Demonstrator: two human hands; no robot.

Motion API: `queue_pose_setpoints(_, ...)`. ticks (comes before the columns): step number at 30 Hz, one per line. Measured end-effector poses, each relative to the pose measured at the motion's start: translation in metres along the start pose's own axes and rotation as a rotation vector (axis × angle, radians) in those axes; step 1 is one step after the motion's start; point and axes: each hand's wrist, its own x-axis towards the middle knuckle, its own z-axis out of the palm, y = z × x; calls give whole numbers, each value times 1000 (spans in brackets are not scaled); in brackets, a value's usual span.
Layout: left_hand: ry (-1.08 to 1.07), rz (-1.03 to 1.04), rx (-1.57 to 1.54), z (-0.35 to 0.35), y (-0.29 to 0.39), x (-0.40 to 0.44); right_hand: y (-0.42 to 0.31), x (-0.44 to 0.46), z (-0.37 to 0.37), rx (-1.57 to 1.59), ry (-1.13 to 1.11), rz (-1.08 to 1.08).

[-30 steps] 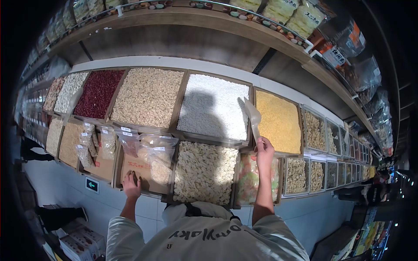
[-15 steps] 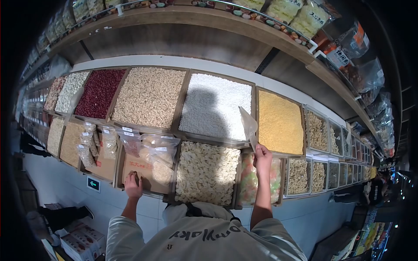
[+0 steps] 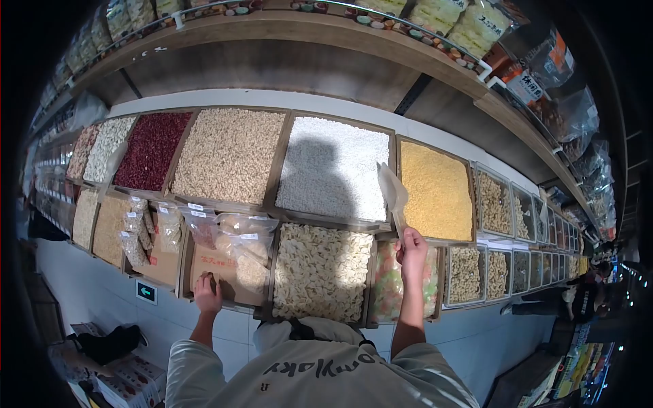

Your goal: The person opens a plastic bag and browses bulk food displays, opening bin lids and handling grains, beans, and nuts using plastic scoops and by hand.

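My right hand is closed around the handle of a translucent plastic scoop. The scoop's blade points away from me, over the divider between a bin of white grains and a bin of yellow grains. No load can be made out in it. Below my right wrist lies a bin of pink and green wrapped pieces. My left hand rests at the front edge of a cardboard-lined bin, thumb apart from the bent fingers. Clear bags of pale contents lie in that bin.
Between my arms sits a bin of pale flaky pieces. Dark red beans and beige grains fill bins further left. A wooden shelf overhangs the back. Covered boxes continue rightward, where a person stands.
The scoop has turned in my right hand, showing more of its blade, and its tip has shifted slightly right. My left hand stays in place. The person at the right has shifted slightly.
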Motion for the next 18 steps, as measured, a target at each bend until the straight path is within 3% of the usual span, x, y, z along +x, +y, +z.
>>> queue_pose_setpoints(12,8,-6,3,-1,1,0,11,-2,8,-277,8,-74)
queue_pose_setpoints(16,38,15,4,1,0,-1,13,3,13,-282,-40,-49)
queue_pose_setpoints(18,42,16,4,0,1,-1,8,1,14,-54,-81,96)
